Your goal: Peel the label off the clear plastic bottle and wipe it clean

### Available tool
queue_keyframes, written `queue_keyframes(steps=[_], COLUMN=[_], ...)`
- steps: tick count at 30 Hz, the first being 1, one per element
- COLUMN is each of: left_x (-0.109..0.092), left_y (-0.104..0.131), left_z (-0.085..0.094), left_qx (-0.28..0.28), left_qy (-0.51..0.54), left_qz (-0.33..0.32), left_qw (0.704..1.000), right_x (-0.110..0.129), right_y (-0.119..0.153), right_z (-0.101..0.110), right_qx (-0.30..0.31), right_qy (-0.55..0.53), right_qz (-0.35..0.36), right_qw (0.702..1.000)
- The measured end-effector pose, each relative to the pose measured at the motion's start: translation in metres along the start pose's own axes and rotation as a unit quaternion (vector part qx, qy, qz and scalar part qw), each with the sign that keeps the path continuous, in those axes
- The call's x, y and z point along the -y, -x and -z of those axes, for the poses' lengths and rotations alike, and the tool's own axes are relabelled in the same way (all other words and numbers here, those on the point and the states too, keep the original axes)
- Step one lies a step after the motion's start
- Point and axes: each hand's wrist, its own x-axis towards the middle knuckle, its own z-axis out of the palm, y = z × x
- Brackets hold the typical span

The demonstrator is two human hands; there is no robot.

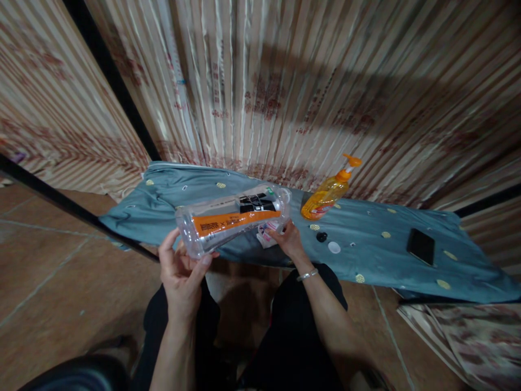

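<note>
A large clear plastic bottle (234,217) with an orange, grey and black label lies tilted sideways in the air above the cloth-covered bench. My left hand (183,266) is closed around its base end, thumb in front. Close by the bottle's other end, my right hand (287,239) wears a silver bracelet and has its fingers drawn together. Its thumb presses on a small white-and-pink packet (266,234), just under the bottle's lower edge. The bottle partly hides this packet and the right fingertips; whether those fingers also touch the bottle, I cannot tell.
An orange pump bottle (325,195) stands on the blue-green cloth (374,255). Right of my hand are a small black cap (321,237) and a white disc (334,247). A black phone (421,246) lies farther right. A striped curtain (285,81) hangs behind, with black poles (114,76) at left.
</note>
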Motion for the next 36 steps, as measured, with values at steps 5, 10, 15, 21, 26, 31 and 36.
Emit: queue_keyframes(steps=[5,10,15,21,26,31,36], left_x=[-0.0008,-0.0007,-0.0005,-0.0001,0.0002,-0.0005,-0.0005], left_y=[-0.0001,0.0002,0.0003,-0.0010,-0.0006,-0.0002,-0.0014], left_z=[-0.0001,-0.0003,-0.0001,-0.0002,0.0004,0.0006,-0.0001], left_qx=[0.002,0.000,0.004,0.012,0.011,0.018,0.016], left_qy=[0.011,0.010,0.020,0.026,0.025,0.033,0.031], left_qz=[-0.003,-0.007,-0.010,-0.019,-0.016,-0.018,-0.019], left_qw=[1.000,1.000,1.000,0.999,0.999,0.999,0.999], right_x=[0.0009,0.0029,0.0019,0.0014,0.0014,-0.0002,0.0013], right_y=[0.0003,-0.0003,0.0002,0.0006,0.0002,0.0000,0.0001], right_z=[0.0003,0.0009,0.0000,-0.0003,-0.0001,-0.0010,-0.0005], right_qx=[0.006,0.008,0.002,0.007,0.008,0.003,0.006], right_qy=[0.002,0.014,0.003,0.008,0.009,0.002,0.002], right_qz=[0.000,-0.014,-0.007,-0.009,-0.012,-0.001,-0.013], right_qw=[1.000,1.000,1.000,1.000,1.000,1.000,1.000])
